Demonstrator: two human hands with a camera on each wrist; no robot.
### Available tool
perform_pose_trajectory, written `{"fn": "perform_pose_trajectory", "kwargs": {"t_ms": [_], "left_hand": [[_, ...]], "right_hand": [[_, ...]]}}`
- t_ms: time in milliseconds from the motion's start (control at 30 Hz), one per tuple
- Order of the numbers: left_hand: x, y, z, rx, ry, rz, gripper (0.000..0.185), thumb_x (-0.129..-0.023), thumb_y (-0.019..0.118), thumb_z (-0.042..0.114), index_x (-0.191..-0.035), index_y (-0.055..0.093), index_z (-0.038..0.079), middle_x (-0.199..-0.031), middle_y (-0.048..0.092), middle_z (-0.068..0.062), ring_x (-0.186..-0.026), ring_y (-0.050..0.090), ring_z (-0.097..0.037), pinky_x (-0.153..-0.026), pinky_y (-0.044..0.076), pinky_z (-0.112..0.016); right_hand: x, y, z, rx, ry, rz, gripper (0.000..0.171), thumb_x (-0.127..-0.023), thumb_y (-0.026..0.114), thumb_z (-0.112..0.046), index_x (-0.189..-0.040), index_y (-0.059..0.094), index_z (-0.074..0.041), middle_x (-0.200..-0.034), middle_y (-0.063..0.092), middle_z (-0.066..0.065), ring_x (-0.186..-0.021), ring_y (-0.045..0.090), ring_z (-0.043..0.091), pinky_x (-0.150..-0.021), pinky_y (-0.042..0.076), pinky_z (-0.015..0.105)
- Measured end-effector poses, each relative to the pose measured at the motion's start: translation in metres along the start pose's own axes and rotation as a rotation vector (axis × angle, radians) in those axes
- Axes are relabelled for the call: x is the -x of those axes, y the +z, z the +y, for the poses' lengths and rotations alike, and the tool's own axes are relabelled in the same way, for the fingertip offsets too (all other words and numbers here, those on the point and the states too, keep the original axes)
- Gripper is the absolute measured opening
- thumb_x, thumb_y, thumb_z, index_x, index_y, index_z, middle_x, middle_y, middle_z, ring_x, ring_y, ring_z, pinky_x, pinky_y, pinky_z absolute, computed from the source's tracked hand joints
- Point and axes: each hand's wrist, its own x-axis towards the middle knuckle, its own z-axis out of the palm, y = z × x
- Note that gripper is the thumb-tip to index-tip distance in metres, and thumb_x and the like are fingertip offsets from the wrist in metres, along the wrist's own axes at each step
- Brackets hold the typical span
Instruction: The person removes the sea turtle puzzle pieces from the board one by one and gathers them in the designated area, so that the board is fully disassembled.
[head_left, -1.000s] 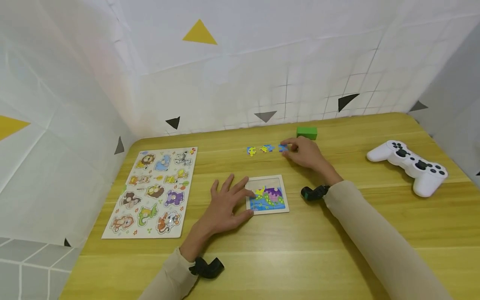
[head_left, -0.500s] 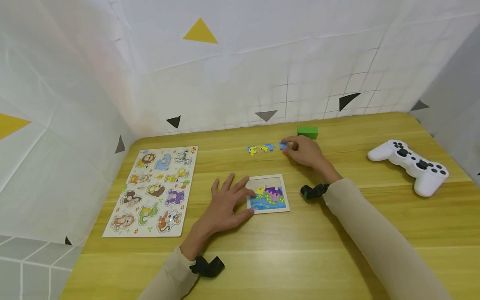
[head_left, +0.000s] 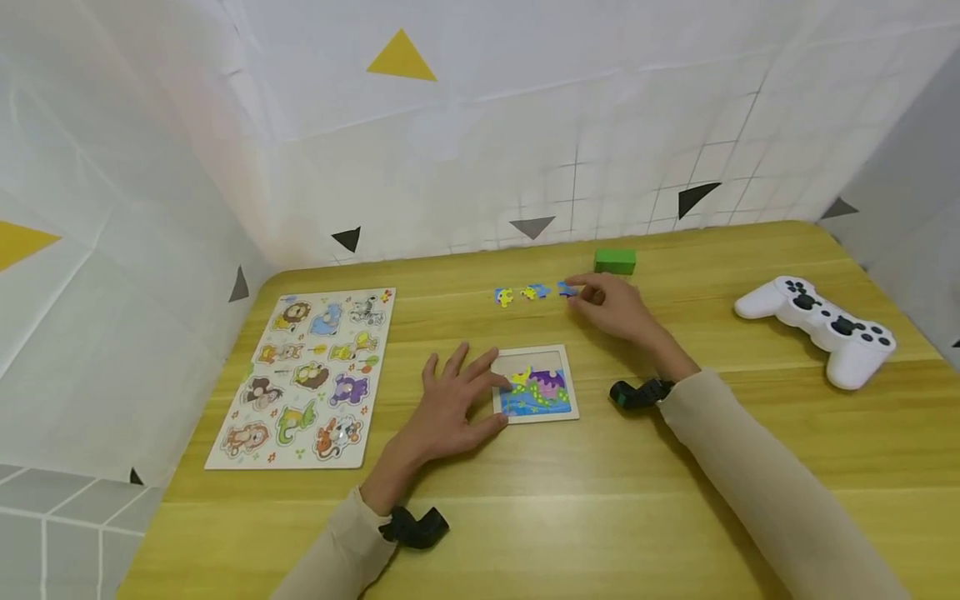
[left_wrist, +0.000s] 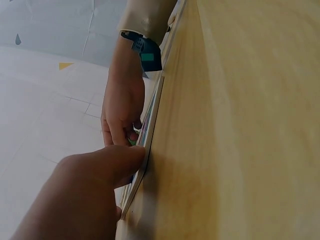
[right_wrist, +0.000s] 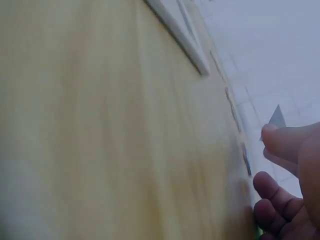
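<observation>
A yellow wooden counter point(head_left: 570, 508) fills the view, closed in by white tiled sheeting with triangle marks. To the left of the left hand's fingers lies a large animal puzzle board point(head_left: 306, 377), flat and well apart from them. Far to the right of the right hand's fingers rests a white game controller point(head_left: 821, 329), and just behind those fingers sits a green block point(head_left: 615, 262). Nothing lies between the two hands except bare wood.

Both arms, in beige sleeves with a black band at each wrist, reach forward over the counter. The left hand point(head_left: 450, 408) lies low and palm down, its fingers spread and relaxed, the fingertips resting on the left edge of the small framed puzzle point(head_left: 534, 385); the left wrist view shows the thumb point(left_wrist: 107, 160) lying against the frame's near edge. That frame holds blue, purple and yellow pieces in its lower part, with bare board above.

The right hand point(head_left: 617, 307) is stretched farther out, fingers loosely curled, its thumb and forefinger tips pinching the blue puzzle piece point(head_left: 566, 289). Left of those fingertips two more loose pieces point(head_left: 517, 294), yellow and blue, lie in a row on the counter, near one another.
</observation>
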Motion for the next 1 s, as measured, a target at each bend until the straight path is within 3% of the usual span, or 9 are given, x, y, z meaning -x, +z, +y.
{"fn": "perform_pose_trajectory", "kwargs": {"t_ms": [300,533,767,1000], "left_hand": [[-0.002,-0.001,-0.001,0.0,-0.009,-0.026,0.036,-0.088,0.054,0.057,-0.12,0.056,0.04,-0.16,0.027,0.007,-0.149,0.012,-0.04,-0.109,0.001,-0.072],[-0.003,0.001,-0.002,-0.008,-0.003,-0.018,0.035,-0.087,0.055,0.057,-0.119,0.057,0.041,-0.159,0.029,0.006,-0.149,0.012,-0.042,-0.109,0.001,-0.072],[-0.003,0.001,-0.003,-0.001,0.008,-0.011,0.036,-0.087,0.054,0.058,-0.119,0.056,0.041,-0.159,0.03,0.006,-0.148,0.013,-0.042,-0.108,0.002,-0.072],[-0.002,0.0,-0.001,0.015,0.005,0.001,0.035,-0.087,0.058,0.055,-0.118,0.058,0.04,-0.157,0.033,0.006,-0.148,0.015,-0.042,-0.108,0.003,-0.072]], "right_hand": [[0.018,0.012,-0.024,-0.033,-0.113,-0.116,0.036,-0.095,0.061,-0.023,-0.128,0.062,-0.009,-0.108,0.064,0.011,-0.087,0.058,0.022,-0.078,0.048,0.037],[0.029,0.025,-0.045,0.054,-0.22,-0.148,0.028,-0.087,0.071,-0.024,-0.114,0.071,-0.015,-0.096,0.069,0.003,-0.086,0.054,0.02,-0.071,0.043,0.032],[0.037,0.035,-0.06,0.07,-0.263,-0.192,0.024,-0.083,0.075,-0.026,-0.106,0.075,-0.019,-0.102,0.071,-0.001,-0.095,0.057,0.018,-0.08,0.038,0.035],[0.043,0.044,-0.067,0.115,-0.404,-0.236,0.024,-0.08,0.078,-0.026,-0.103,0.076,-0.021,-0.092,0.066,0.0,-0.085,0.053,0.018,-0.074,0.035,0.03]]}}
